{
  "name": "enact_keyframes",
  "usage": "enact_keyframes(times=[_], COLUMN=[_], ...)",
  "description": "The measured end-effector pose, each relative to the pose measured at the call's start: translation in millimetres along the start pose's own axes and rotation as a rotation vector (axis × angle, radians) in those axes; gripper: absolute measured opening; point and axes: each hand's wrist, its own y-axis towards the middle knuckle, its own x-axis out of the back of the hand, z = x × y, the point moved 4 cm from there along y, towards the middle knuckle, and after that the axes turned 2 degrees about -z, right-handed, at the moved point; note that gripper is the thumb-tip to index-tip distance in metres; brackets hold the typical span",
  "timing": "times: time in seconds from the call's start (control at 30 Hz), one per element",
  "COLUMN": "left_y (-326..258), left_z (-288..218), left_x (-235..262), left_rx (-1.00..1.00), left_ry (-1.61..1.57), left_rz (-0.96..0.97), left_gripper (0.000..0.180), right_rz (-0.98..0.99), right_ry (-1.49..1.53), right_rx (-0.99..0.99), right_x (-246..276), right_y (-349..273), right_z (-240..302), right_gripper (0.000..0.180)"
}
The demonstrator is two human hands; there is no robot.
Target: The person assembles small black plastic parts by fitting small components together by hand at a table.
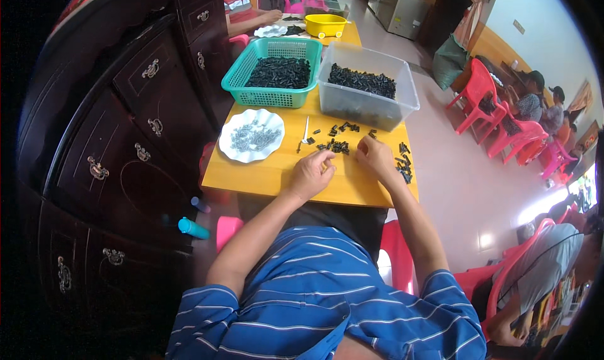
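My left hand (313,174) is over the near part of the table, its fingers curled together; anything in them is too small to make out. To its right, my right hand (375,157) points down with its fingers pinched, and its fingertips are partly hidden. Between and just beyond the hands lies a loose pile of small black plastic pieces (338,147). More black pieces (404,165) lie along the right table edge. Left of the pile are a thin white stick (306,131) and a white scalloped plate (228,143) holding small silvery pieces.
Behind the plate stands a teal basket (264,97), beside a clear plastic bin (371,111); both hold many black pieces. A yellow tub (326,26) sits farther back, near another person's arm (251,23). Dark cabinets (126,121) flank the left. Several people sit on the right.
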Motion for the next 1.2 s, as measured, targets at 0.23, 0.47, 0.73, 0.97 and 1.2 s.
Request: enact_keyframes(times=[0.23,0.47,0.73,0.97,1.2], left_y=[-23,-28,-34,-33,-33], left_z=[-32,-25,-11,-2,7], left_x=[1,8,10,10,10], left_rx=[-0.126,-0.141,-0.038,-0.034,0.061], left_ry=[-0.122,-0.078,-0.124,-0.155,-0.277], left_rz=[0.038,-0.012,-0.069,-0.085,-0.048], left_gripper=[0.033,0.023,0.015,0.013,0.009], right_rz=[0.261,0.498,0.024,0.020,0.082], right_ry=[0.971,1.241,0.298,-0.138,-0.218], right_rx=[-0.169,-0.226,-0.017,-0.012,-0.051], right_x=[-17,-25,12,2,-18], right_y=[-47,-54,3,30,35], right_z=[25,39,-5,-32,-32], right_gripper=[0.009,0.013,0.020,0.024,0.021])
